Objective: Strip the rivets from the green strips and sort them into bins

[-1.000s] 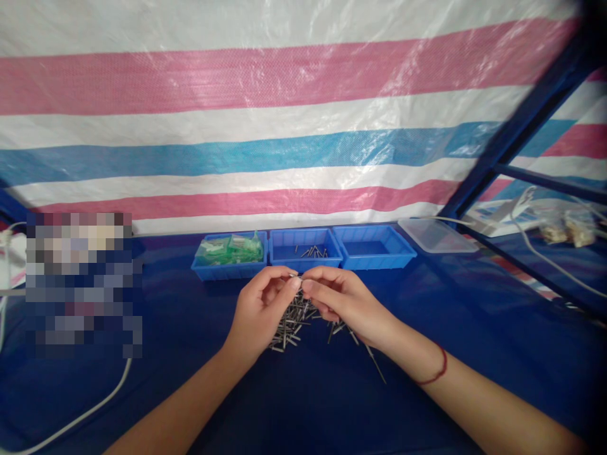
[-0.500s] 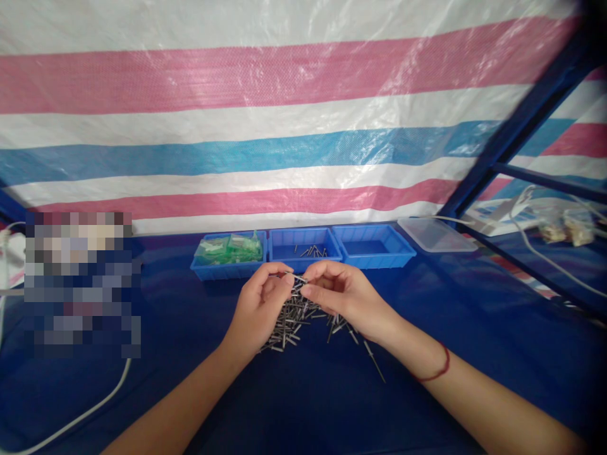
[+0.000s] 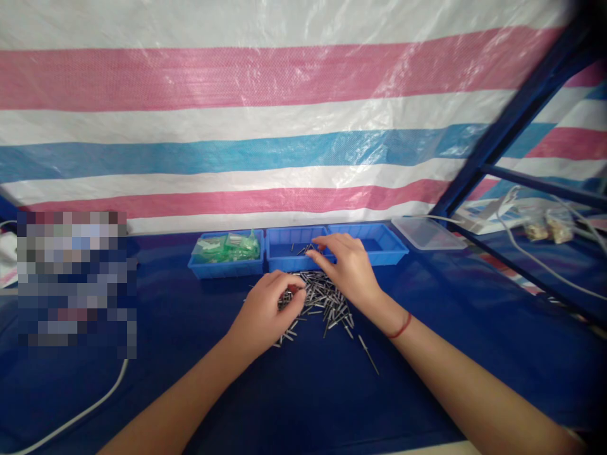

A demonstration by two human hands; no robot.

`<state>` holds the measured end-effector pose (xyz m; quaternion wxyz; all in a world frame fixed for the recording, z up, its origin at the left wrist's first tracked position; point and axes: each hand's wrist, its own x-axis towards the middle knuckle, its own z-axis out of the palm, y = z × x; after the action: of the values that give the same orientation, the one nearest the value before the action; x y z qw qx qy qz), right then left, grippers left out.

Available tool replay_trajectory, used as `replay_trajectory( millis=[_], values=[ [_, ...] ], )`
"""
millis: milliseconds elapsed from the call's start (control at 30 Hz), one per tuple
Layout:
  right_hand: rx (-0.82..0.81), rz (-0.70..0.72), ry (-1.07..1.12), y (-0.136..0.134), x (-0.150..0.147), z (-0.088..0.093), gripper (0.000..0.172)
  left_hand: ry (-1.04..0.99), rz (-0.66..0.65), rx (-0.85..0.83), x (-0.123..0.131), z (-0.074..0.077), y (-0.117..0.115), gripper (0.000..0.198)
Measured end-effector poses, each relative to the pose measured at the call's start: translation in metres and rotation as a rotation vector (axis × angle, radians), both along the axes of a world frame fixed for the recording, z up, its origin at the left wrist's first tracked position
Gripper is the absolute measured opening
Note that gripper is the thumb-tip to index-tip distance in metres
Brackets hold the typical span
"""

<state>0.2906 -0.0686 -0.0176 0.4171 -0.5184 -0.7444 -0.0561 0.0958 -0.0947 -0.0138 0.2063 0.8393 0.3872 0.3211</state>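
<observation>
A loose pile of silver blind rivets (image 3: 327, 297) lies on the blue table, with one stray rivet (image 3: 368, 354) off to the right. My left hand (image 3: 268, 309) is at the pile's left side, thumb and index fingertips pinched together; whatever is between them is too small to make out. Over the front edge of the middle blue bin (image 3: 279, 258) hovers my right hand (image 3: 348, 265), its thumb and index finger apart with nothing visible between them. A few rivets (image 3: 305, 249) lie inside that bin, partly hidden behind the right fingertips.
The left blue bin (image 3: 222, 272) holds green plastic packets (image 3: 232, 246). Right of the middle bin stands another blue bin (image 3: 386, 246), with a clear plastic lid (image 3: 429, 234) beside it. A white cable (image 3: 102, 401) runs along the left; a blue metal frame (image 3: 493, 142) rises at right.
My hands have come apart from a shared pinch over the pile. The right hand has moved up to the middle bin and its fingers have parted; the left has lowered slightly.
</observation>
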Motion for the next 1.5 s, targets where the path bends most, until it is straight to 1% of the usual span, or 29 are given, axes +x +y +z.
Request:
replay_trajectory(
  millis=[67,167,300,433,500,533,600,667,733,800,867,1033,1133,1233,1333,1500],
  values=[
    [-0.018,0.015,-0.022,-0.001,0.001,-0.002,0.024,0.175,-0.083,0.103,0.001,0.0,-0.002,0.013],
    [-0.048,0.067,0.009,-0.008,-0.002,-0.002,0.021,0.36,-0.123,0.188,0.003,-0.003,-0.005,0.014],
    [-0.038,0.1,0.04,-0.015,-0.005,0.0,0.017,0.481,-0.115,0.253,0.007,-0.007,-0.007,0.016],
    [-0.019,0.1,0.072,-0.016,-0.006,0.001,0.016,0.536,-0.106,0.317,0.012,-0.01,-0.009,0.019],
    [-0.02,0.102,0.115,-0.017,-0.006,0.001,0.015,0.49,-0.105,0.323,0.013,-0.011,-0.008,0.02],
    [-0.025,0.109,0.147,-0.017,-0.006,0.001,0.015,0.426,-0.093,0.299,0.013,-0.011,-0.007,0.02],
    [-0.049,0.139,0.221,-0.019,-0.008,0.001,0.015,0.224,-0.023,0.19,0.011,-0.011,-0.004,0.019],
    [-0.084,0.192,0.293,-0.023,-0.012,0.001,0.014,0.004,0.074,0.029,0.008,-0.009,-0.001,0.017],
    [-0.135,0.253,0.353,-0.027,-0.019,0.0,0.01,-0.156,0.145,-0.116,0.004,-0.008,0.002,0.017],
    [-0.192,0.304,0.412,-0.033,-0.026,-0.002,0.007,-0.252,0.158,-0.21,0.002,-0.007,0.002,0.018],
    [-0.246,0.324,0.483,-0.037,-0.032,-0.004,0.01,-0.303,0.146,-0.246,0.003,-0.006,0.001,0.017],
    [-0.357,0.302,0.668,-0.042,-0.039,-0.006,0.017,-0.292,0.134,-0.204,0.004,-0.008,-0.002,0.015],
    [-0.388,0.308,0.729,-0.041,-0.038,-0.007,0.019,-0.248,0.145,-0.151,0.004,-0.009,-0.002,0.014],
    [-0.385,0.317,0.732,-0.041,-0.038,-0.007,0.018,-0.183,0.148,-0.074,0.003,-0.008,-0.001,0.014],
    [-0.361,0.325,0.706,-0.042,-0.037,-0.006,0.014,-0.138,0.115,0.009,0.002,-0.007,0.0,0.014],
    [-0.313,0.347,0.66,-0.042,-0.035,-0.003,0.011,-0.116,0.066,0.05,0.001,-0.007,0.003,0.01]
  ],
)
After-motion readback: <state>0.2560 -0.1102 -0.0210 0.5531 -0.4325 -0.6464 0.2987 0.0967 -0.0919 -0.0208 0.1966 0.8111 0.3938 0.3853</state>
